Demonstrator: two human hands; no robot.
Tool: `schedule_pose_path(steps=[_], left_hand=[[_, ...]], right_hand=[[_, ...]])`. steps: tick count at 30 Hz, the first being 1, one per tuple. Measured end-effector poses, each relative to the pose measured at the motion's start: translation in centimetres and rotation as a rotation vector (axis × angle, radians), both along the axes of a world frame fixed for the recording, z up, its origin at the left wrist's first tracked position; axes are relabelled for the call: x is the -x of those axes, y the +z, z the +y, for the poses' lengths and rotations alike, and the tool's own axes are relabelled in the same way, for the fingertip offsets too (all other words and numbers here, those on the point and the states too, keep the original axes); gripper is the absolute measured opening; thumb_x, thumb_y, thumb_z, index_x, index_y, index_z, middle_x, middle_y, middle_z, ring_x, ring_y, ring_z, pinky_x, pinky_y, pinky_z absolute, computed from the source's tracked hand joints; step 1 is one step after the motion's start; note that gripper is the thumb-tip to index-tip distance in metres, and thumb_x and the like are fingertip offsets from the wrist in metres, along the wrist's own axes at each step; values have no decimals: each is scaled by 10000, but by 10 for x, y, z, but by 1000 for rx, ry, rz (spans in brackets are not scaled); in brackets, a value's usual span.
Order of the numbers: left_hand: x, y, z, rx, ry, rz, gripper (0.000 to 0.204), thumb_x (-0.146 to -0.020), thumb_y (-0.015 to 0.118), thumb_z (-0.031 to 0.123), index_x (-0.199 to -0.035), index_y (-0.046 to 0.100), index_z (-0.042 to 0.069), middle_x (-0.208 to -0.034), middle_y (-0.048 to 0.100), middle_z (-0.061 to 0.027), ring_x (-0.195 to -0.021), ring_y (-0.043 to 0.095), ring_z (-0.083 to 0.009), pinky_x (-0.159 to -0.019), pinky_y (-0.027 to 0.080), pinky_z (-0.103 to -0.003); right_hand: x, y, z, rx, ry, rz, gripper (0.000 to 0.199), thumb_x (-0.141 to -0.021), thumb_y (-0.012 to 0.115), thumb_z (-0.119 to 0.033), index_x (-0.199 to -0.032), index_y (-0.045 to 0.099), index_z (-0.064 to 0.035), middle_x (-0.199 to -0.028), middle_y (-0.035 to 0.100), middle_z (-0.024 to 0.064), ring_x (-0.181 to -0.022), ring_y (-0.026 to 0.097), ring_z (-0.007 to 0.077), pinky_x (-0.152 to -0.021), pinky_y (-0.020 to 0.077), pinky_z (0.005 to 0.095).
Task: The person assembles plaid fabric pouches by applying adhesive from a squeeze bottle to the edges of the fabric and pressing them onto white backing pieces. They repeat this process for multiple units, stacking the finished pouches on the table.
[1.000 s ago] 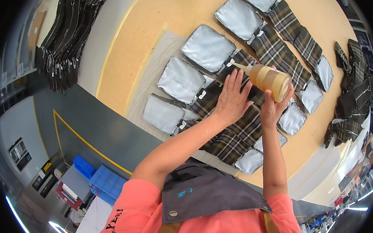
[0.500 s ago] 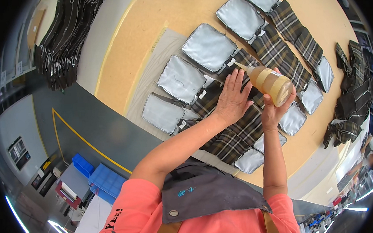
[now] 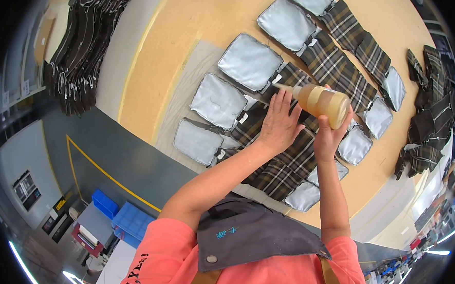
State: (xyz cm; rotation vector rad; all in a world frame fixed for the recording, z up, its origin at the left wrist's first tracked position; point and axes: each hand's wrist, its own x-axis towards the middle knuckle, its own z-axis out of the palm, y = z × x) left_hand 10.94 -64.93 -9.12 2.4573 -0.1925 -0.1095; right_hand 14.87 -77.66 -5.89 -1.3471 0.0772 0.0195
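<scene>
My right hand (image 3: 332, 134) is wrapped round a squeeze bottle (image 3: 320, 103) of amber liquid, tipped so its pale nozzle points to the upper left. The nozzle tip reaches the dark edge of a plaid fabric piece (image 3: 291, 76), close to a small white tag (image 3: 276, 79). My left hand (image 3: 279, 124) lies flat with fingers stretched over the plaid fabric, its fingertips just below the nozzle. A silvery lining panel (image 3: 250, 62) adjoins that fabric at its upper left. Whether liquid is coming out is too small to tell.
More plaid pieces (image 3: 334, 67) with silvery panels (image 3: 285, 24) lie in slanting rows on the tan table (image 3: 156, 53). Dark straps or zippered strips (image 3: 81, 52) hang over the left edge. Plaid bundles (image 3: 435, 121) are heaped at the right. Blue bins (image 3: 131, 221) stand lower left.
The bottle and my right hand have shifted slightly left and down, bringing the nozzle along the fabric edge. My left hand has moved a little left. The view has shifted slightly.
</scene>
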Motion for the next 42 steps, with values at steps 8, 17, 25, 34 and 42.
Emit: schedule_pose_path(steps=[8,17,25,34,42], left_hand=[[-42,30,-24,121,-44,-144,669,-749,751,215,-1314,451,22,-1413,312,-289,-1326,287,-477,-1095,269,-542],[-122,-9,-49,-62,17,-167,683,-785,735,300,-1328,429,22,-1402,300,-323,-1342,257,-470,-1105,248,-535],[-107,-4,-51,-48,-43,-63,682,-793,724,323,-1331,437,19,-1414,286,-331,-1348,248,-474,-1113,236,-532],[-94,2,-46,20,-57,-29,668,-779,742,279,-1323,454,19,-1412,285,-327,-1351,237,-475,-1109,246,-538],[-91,3,-48,5,-76,-2,662,-803,718,296,-1343,439,32,-1426,264,-322,-1357,225,-471,-1125,223,-539]], right_hand=[[-61,34,-64,-1233,-118,270,629,-839,708,-347,-1307,467,-4,-1336,498,172,-1254,460,397,-954,538,425],[-94,19,-65,-272,-316,-35,562,-913,602,-416,-1292,449,-30,-1245,552,143,-1117,587,286,-885,559,440],[-107,-30,-57,174,-200,-191,574,-931,617,-304,-1337,305,-45,-1252,489,119,-1122,557,249,-880,546,410],[-101,-32,-52,-25,-183,-47,636,-894,672,-318,-1346,312,-51,-1241,475,98,-1131,506,205,-873,501,346],[-103,-35,-55,22,-154,-77,646,-895,669,-308,-1353,305,-35,-1258,474,97,-1131,506,207,-872,502,352]])
